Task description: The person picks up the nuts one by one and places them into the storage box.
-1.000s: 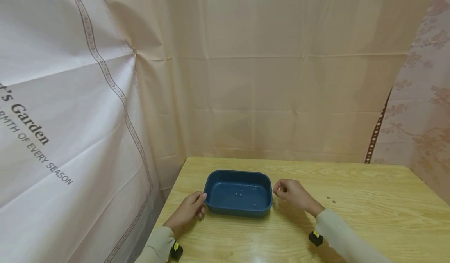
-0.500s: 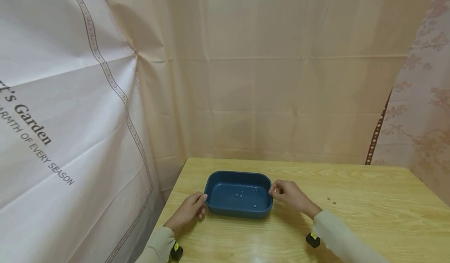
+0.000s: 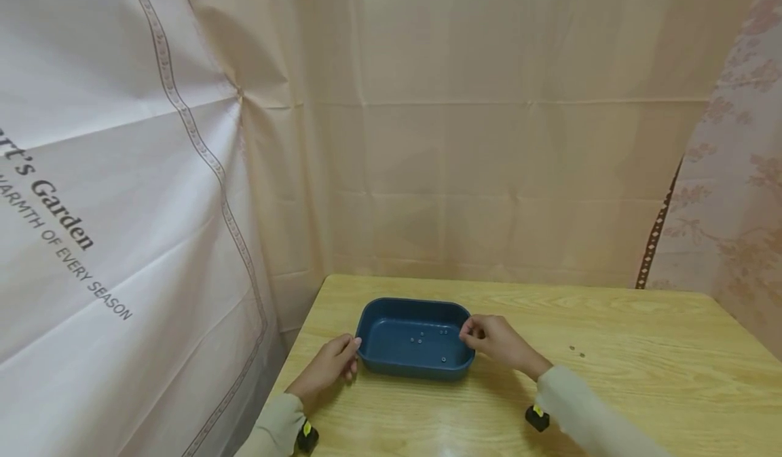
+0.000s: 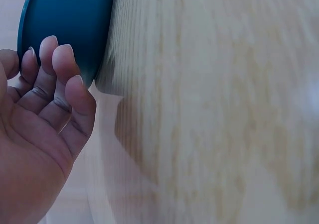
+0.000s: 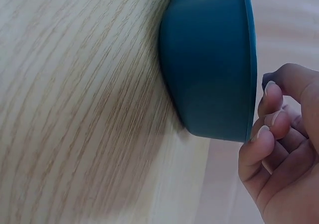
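Note:
A dark blue rectangular tray (image 3: 415, 370) rests on the wooden table, with several small metal nuts (image 3: 443, 359) scattered on its floor. At its left end my left hand (image 3: 330, 364) grips the rim between thumb and fingers; in the left wrist view the other fingers curl beside the tray's outer wall (image 4: 70, 20). My right hand (image 3: 502, 341) is over the tray's right rim, thumb and index finger pinched together. Between those tips the right wrist view shows a small dark piece (image 5: 268, 78), apparently a nut, mostly hidden by the fingers.
Two more small nuts (image 3: 577, 351) lie on the table (image 3: 635, 375), right of my right forearm. A beige cloth (image 3: 427, 172) hangs behind the table, and a white printed cloth (image 3: 153, 240) hangs on the left.
My right hand has moved left, from just outside the tray's right end to over its rim. The left hand and the tray have stayed in place.

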### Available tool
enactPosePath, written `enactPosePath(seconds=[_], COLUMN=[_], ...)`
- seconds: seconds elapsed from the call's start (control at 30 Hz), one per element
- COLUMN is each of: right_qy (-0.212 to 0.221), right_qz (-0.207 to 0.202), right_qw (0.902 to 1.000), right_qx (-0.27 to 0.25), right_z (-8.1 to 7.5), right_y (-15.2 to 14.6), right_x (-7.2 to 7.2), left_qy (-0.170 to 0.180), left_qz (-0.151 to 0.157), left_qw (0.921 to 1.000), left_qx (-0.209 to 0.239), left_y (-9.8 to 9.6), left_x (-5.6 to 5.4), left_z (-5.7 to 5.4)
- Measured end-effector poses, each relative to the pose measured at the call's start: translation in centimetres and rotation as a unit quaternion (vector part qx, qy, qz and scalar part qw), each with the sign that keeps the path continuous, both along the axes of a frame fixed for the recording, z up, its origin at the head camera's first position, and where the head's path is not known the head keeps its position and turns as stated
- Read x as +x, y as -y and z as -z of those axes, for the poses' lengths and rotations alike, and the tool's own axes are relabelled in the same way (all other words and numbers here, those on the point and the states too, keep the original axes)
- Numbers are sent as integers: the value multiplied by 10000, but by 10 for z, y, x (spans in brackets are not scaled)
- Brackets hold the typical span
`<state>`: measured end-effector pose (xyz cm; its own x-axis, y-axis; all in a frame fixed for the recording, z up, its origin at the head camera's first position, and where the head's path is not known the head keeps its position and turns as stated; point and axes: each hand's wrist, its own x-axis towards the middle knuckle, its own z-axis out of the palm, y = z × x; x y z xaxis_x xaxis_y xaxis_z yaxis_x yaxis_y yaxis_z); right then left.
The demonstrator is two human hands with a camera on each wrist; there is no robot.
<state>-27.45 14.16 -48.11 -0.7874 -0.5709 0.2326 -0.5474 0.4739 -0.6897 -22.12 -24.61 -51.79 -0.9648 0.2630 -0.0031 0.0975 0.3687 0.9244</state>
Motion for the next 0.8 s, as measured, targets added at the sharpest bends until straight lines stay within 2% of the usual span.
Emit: enactPosePath(seconds=[0.23, 0.4, 0.57, 0.8], right_qy=[46, 156, 70, 70], right_qz=[-33, -225, -296, -355], right_qw=[9999, 9996, 9995, 9991], right_qx=[85, 86, 91, 223], right_z=[0, 2, 3, 3], right_y=[8, 11, 13, 15], right_x=[0, 0, 1, 0], left_qy=[73, -9, -78, 51], left_qz=[-13, 35, 65, 9], left_qw=[10000, 10000, 9999, 10000], left_qx=[-27, -37, -20, -27], left_y=[1, 1, 1, 0], left_x=[-1, 0, -1, 0], left_z=[0, 1, 3, 1])
